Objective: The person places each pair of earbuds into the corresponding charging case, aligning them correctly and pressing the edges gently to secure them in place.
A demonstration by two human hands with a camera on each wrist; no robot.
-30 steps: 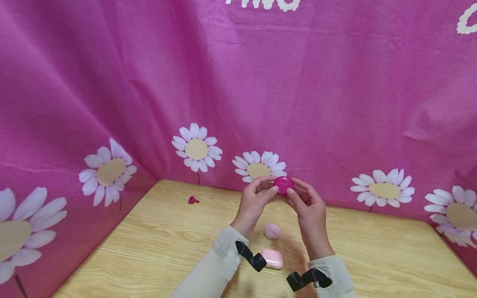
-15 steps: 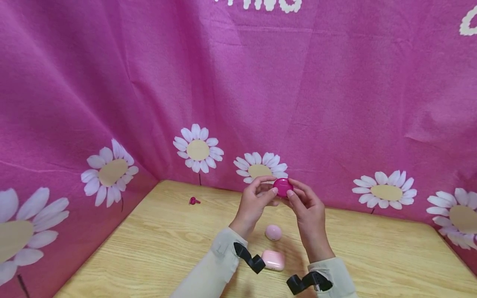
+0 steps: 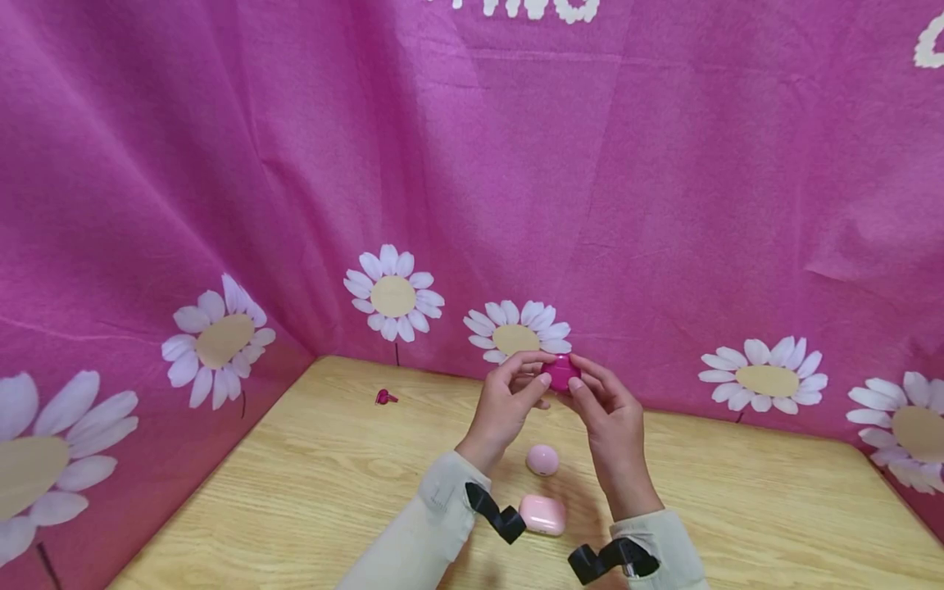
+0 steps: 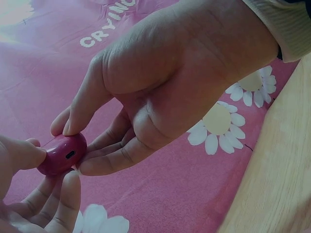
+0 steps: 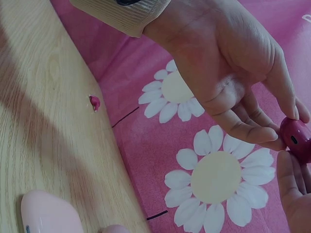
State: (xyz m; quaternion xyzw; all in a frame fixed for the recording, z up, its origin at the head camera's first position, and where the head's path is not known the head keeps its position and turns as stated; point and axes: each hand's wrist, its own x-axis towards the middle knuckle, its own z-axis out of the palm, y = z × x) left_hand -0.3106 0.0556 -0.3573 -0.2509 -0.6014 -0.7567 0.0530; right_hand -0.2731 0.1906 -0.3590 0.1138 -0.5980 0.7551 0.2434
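A glossy magenta earbud case [image 3: 562, 375] is held up over the far part of the table between both hands. My left hand [image 3: 503, 403] pinches its left side, thumb in front and fingers behind. From the other side, my right hand [image 3: 614, 422] grips it the same way. In the head view the case's top has a stepped outline, like a lid tipped back. A dark oval port shows on the case [image 4: 62, 155] in the left wrist view. A small magenta earbud [image 3: 385, 397] lies on the table at the far left.
Below the hands, a round pale pink case [image 3: 542, 460] and a pink rounded-rectangular case [image 3: 542, 515] rest on the wooden table [image 3: 332, 475]. A magenta cloth [image 3: 627, 205] with daisies hangs behind the table and at its sides.
The magenta case showed a smooth round face earlier; its upper part now looks tipped back. Both hands keep their grip and hardly shift.
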